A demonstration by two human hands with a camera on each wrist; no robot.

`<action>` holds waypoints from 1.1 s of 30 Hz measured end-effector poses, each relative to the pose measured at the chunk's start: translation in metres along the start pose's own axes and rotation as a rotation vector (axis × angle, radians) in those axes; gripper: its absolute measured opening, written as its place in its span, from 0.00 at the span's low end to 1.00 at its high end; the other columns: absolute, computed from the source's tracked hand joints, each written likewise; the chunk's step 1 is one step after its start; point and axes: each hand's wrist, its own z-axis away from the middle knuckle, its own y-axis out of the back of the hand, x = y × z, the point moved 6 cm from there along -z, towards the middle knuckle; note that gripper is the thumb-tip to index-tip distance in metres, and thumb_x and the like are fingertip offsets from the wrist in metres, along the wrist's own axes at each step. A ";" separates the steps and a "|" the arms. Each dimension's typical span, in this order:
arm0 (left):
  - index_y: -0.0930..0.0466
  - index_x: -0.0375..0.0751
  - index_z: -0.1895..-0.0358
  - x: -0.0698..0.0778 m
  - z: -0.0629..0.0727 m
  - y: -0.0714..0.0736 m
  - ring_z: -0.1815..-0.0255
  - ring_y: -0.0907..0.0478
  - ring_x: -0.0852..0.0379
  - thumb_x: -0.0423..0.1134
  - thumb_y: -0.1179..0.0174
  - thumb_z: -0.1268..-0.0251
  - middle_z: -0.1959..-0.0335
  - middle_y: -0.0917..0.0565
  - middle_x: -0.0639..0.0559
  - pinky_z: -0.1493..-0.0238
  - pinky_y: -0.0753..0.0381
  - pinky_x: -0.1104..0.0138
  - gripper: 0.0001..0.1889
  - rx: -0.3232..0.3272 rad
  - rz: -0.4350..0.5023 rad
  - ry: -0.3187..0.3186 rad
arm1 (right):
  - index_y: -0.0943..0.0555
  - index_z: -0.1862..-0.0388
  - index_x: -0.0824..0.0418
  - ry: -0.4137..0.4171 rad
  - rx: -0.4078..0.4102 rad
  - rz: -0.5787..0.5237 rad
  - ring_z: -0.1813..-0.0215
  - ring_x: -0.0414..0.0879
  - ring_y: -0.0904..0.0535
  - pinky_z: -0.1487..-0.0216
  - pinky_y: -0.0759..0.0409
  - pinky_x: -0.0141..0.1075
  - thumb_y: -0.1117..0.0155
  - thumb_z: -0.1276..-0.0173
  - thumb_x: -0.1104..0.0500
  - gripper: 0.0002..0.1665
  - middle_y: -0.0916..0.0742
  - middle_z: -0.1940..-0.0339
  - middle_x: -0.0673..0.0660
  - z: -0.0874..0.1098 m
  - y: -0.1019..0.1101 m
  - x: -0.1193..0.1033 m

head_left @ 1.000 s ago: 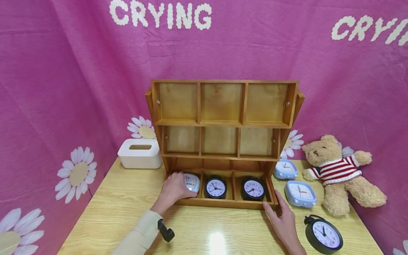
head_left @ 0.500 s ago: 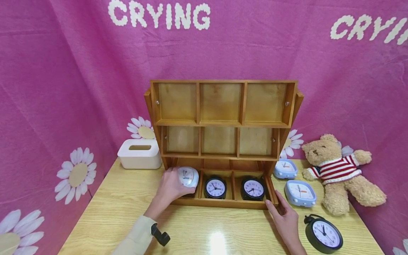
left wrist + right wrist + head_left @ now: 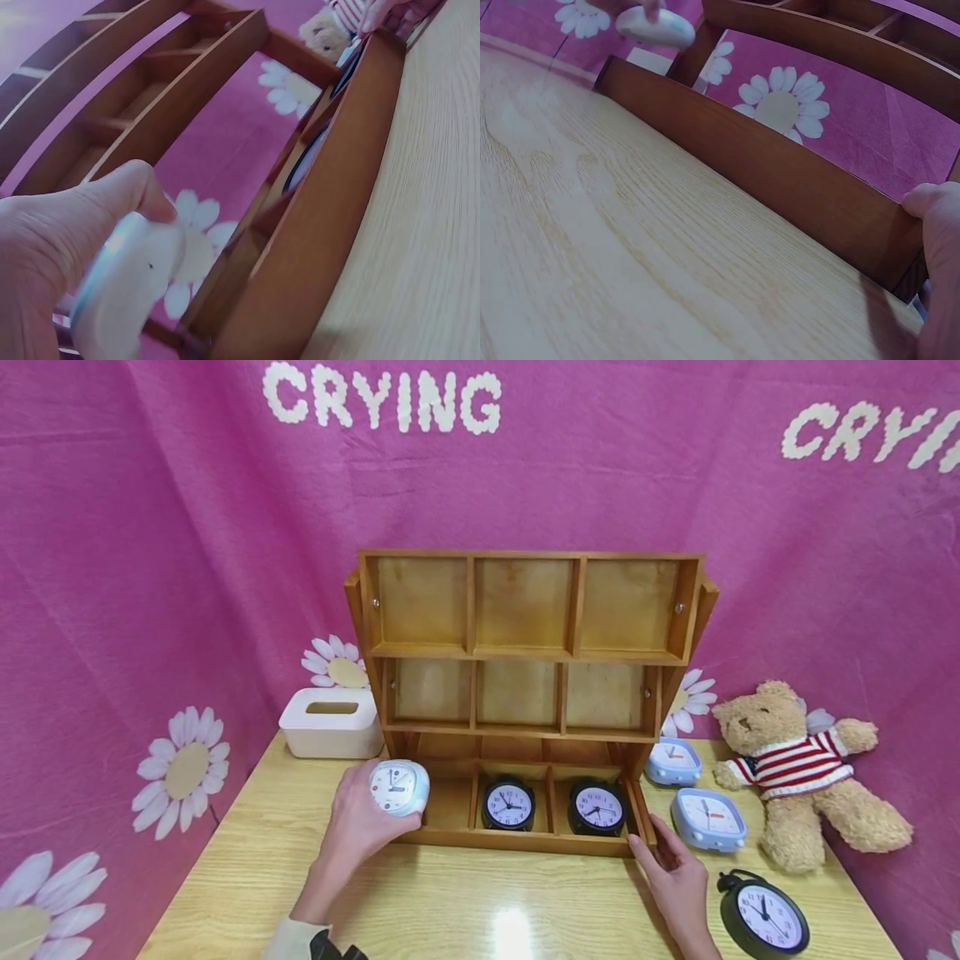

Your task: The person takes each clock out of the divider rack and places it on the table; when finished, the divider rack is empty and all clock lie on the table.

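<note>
My left hand (image 3: 351, 817) holds a small pale blue and white alarm clock (image 3: 399, 787) at the left end of the wooden display rack (image 3: 558, 844), thumb below and fingers behind. In the left wrist view, the clock's white side (image 3: 135, 277) shows beneath my thumb, above the rack's front board. My right hand (image 3: 675, 883) grips the rack's bottom right front corner, its thumb on the front board and its fingers round the side. Two black round clocks, one in the middle (image 3: 508, 805) and one on the right (image 3: 597, 807), sit in the bottom row; its left compartment is bare.
Right of the rack lie two blue clocks, a rear one (image 3: 673, 761) and a nearer one (image 3: 708, 819), plus a black alarm clock (image 3: 765, 914). A teddy bear (image 3: 806, 768) leans at the back right. A white tissue box (image 3: 330, 735) stands at the back left.
My left hand has lifted the pale blue and white clock out of the bottom left compartment and carried it to the left. My right hand stays at the rack's corner.
</note>
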 end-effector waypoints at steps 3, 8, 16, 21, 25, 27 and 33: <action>0.27 0.33 0.33 -0.014 0.003 0.009 0.41 0.25 0.42 0.47 0.17 0.71 0.42 0.22 0.38 0.43 0.22 0.49 0.52 0.034 0.016 0.029 | 0.21 0.30 0.68 0.001 -0.003 0.001 0.51 0.18 0.20 0.51 0.21 0.17 0.25 0.31 0.63 0.31 0.19 0.34 0.68 0.000 0.000 0.000; 0.28 0.35 0.33 -0.038 0.005 0.023 0.41 0.26 0.42 0.45 0.17 0.67 0.41 0.23 0.38 0.43 0.23 0.49 0.50 0.058 0.027 0.081 | 0.21 0.30 0.68 0.002 -0.002 0.028 0.52 0.18 0.21 0.52 0.21 0.16 0.25 0.31 0.63 0.32 0.19 0.34 0.67 -0.001 0.000 0.000; 0.33 0.30 0.28 -0.083 0.000 0.034 0.39 0.28 0.37 0.46 0.19 0.62 0.37 0.26 0.32 0.39 0.24 0.44 0.53 0.032 -0.022 0.168 | 0.24 0.28 0.67 -0.020 -0.017 0.081 0.51 0.15 0.24 0.52 0.24 0.14 0.24 0.31 0.59 0.35 0.20 0.32 0.64 0.001 0.000 -0.001; 0.35 0.29 0.27 -0.106 -0.010 0.023 0.35 0.30 0.35 0.47 0.20 0.60 0.33 0.29 0.30 0.35 0.26 0.42 0.53 -0.008 -0.036 0.197 | 0.21 0.30 0.66 0.004 0.001 0.100 0.56 0.17 0.21 0.57 0.22 0.15 0.24 0.31 0.59 0.33 0.17 0.37 0.66 0.001 0.002 -0.003; 0.36 0.29 0.26 -0.122 -0.014 0.013 0.34 0.30 0.35 0.46 0.21 0.59 0.31 0.29 0.30 0.33 0.27 0.42 0.54 -0.019 -0.029 0.224 | 0.21 0.31 0.67 0.007 -0.001 0.076 0.54 0.17 0.21 0.56 0.21 0.15 0.24 0.31 0.61 0.32 0.17 0.37 0.66 -0.001 0.002 -0.003; 0.36 0.30 0.26 -0.127 -0.016 0.009 0.34 0.30 0.35 0.46 0.20 0.59 0.31 0.28 0.30 0.33 0.27 0.42 0.54 -0.013 -0.019 0.234 | 0.21 0.31 0.68 0.005 -0.005 0.051 0.53 0.17 0.21 0.55 0.21 0.15 0.25 0.31 0.62 0.32 0.18 0.36 0.66 -0.001 0.001 -0.001; 0.35 0.31 0.27 -0.131 -0.022 0.005 0.37 0.27 0.36 0.46 0.19 0.59 0.36 0.25 0.32 0.37 0.26 0.43 0.53 -0.004 -0.010 0.247 | 0.21 0.30 0.68 -0.012 -0.002 0.049 0.55 0.18 0.20 0.56 0.20 0.17 0.24 0.31 0.61 0.32 0.15 0.39 0.63 0.000 0.001 0.002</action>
